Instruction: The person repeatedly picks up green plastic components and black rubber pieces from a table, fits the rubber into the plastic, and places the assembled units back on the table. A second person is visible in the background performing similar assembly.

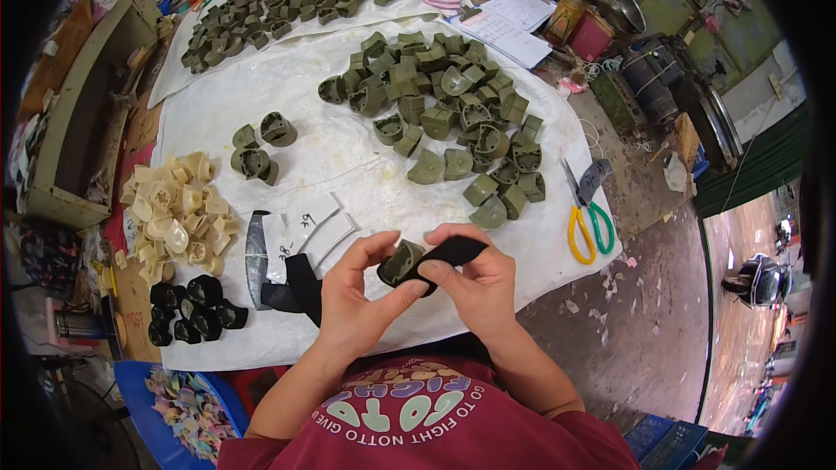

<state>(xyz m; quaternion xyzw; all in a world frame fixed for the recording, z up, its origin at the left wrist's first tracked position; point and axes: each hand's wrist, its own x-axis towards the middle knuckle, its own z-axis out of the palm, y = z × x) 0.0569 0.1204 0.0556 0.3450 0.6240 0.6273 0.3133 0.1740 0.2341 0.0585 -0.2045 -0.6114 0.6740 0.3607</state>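
Close to the near edge of the white-covered table, my left hand (pixel 359 298) is closed on an olive-green plastic shoe heel (pixel 400 264), cup-shaped with its hollow side showing. My right hand (pixel 481 285) pinches a black strip of thin material (pixel 460 250) between thumb and fingers. The strip lies against the right side of the heel, and its free end sticks out over my right fingers. Where strip and heel meet is partly hidden by my thumbs. More black strips (pixel 303 285) lie on the table just left of my left hand.
A large pile of olive heels (pixel 453 91) lies ahead, with another pile (pixel 270 13) farther back. Cream heels (pixel 180 222) and black-covered heels (pixel 198 311) sit at the left. White pattern pieces (pixel 326 228) are near my left hand; scissors (pixel 583 218) lie right. A blue basin (pixel 139 400) holds scraps.
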